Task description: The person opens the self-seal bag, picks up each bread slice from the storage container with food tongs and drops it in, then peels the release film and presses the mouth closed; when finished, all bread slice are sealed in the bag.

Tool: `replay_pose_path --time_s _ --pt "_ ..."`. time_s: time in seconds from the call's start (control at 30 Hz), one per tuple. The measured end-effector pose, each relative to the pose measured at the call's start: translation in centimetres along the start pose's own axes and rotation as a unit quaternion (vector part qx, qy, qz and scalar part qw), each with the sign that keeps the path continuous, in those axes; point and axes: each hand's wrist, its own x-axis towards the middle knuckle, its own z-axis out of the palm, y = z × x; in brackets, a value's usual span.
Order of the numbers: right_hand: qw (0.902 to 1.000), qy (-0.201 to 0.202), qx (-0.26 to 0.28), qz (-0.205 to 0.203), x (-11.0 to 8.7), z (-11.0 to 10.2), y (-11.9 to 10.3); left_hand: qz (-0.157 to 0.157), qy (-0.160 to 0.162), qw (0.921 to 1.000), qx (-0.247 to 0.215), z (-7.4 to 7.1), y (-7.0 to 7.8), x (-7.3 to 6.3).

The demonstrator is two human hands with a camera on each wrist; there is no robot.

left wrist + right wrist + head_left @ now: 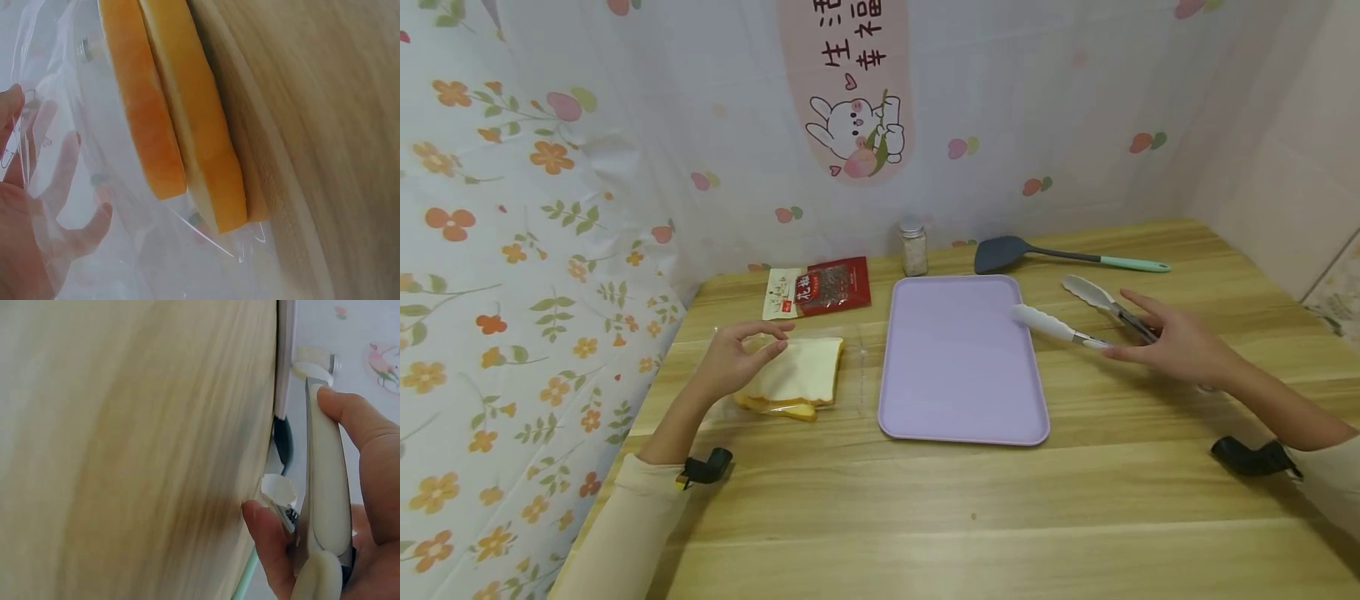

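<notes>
My left hand (735,360) reaches over slices of white bread (801,371) in a clear plastic bag (853,379), with a gap between thumb and index finger. In the left wrist view, the fingers show through the clear film, beside the orange-brown crusts (203,137). Whether the fingertips touch the film is hard to tell. My right hand (1183,342) holds metal tongs with pale scalloped tips (1048,323), thumb on one arm and fingers on the other. The tong arms are spread, one tip over the right rim of the lilac tray (958,367).
Behind the tray stand a glass jar (914,250) with a metal lid and a dark spatula (1003,252) with a mint handle end. A red spice packet (835,287) lies behind the bread. Printed cloth (730,125) hangs along the table's back and left.
</notes>
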Motion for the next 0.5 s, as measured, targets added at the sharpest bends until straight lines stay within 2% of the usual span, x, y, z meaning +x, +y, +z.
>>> replay_pose_path --time_s 0.13,0.4,0.5 --pt "0.9998 -0.015 -0.004 0.015 -0.1 -0.4 1.0 0.0 -0.006 1.0 -0.006 0.0 -0.1 0.1" --pt "0.9957 -0.041 -0.078 0.028 -0.4 -0.3 1.1 -0.001 -0.031 0.9995 -0.01 -0.3 -0.3 0.0" --pt "0.9931 -0.051 -0.099 0.036 -0.5 -0.3 0.8 -0.004 -0.039 0.9992 -0.009 -0.1 -1.3 0.1"
